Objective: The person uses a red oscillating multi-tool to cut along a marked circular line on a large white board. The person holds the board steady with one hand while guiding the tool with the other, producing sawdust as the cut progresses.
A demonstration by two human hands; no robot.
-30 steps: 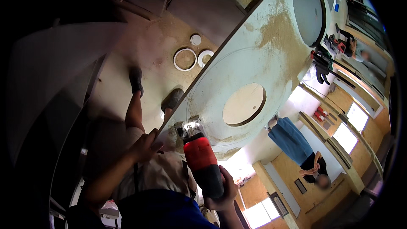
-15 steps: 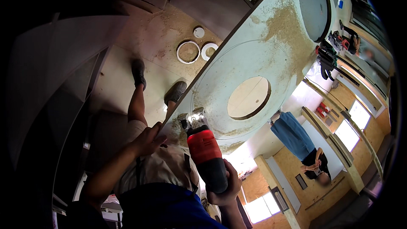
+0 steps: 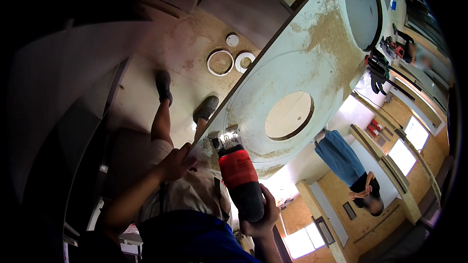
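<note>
The head view looks down past a blue shirt to the right hand [image 3: 261, 214], which is closed around the dark rear body of a red and black power tool [image 3: 240, 180]. The tool's metal front end meets the near edge of a large pale green panel [image 3: 312, 63], which serves here as the landmark. Just left of the tool, the left hand [image 3: 174, 161] rests with its fingers bent against that same near edge of the panel; whether it grips the edge or only presses on it cannot be told. Beyond the tool, in the middle of the panel, lies a round wooden disc [image 3: 288, 115] set in a circular cut, and sawdust spreads across the panel toward its far end. Left of the panel, on the floor, stand the person's two shoes [image 3: 184, 96], and farther off lie white rings [image 3: 228, 59]. To the right of the panel another person in a blue top [image 3: 348, 163] stands well apart.
</note>
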